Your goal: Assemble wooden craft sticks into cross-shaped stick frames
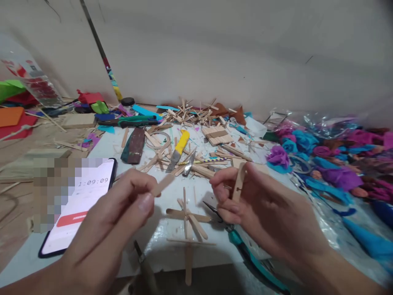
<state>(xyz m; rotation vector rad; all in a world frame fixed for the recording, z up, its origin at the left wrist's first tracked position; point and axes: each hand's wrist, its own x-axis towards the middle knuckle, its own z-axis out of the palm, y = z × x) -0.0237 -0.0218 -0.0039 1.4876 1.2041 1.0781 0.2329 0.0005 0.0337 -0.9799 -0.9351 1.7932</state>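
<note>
My left hand (119,213) is closed, pinching a short piece of wooden craft stick (164,185) between thumb and fingers. Across from it, my right hand (270,209) has curled fingers around another craft stick (238,186), which stands nearly upright and has a small notch in its edge. Between and below both hands, a star-like figure of craft sticks (188,219) lies on the white board, its long stick (188,266) reaching past the front edge. Pliers with teal handles (250,254) rest under my right hand, partly hidden.
A phone (80,205) showing a timer lies at left. Behind are a yellow-handled knife (179,149), a bundle of craft sticks (216,134) and a heap of stick scraps (192,114). Coloured crepe paper flowers (279,157) and plastic fill the right. A plastic bottle (37,80) stands back left.
</note>
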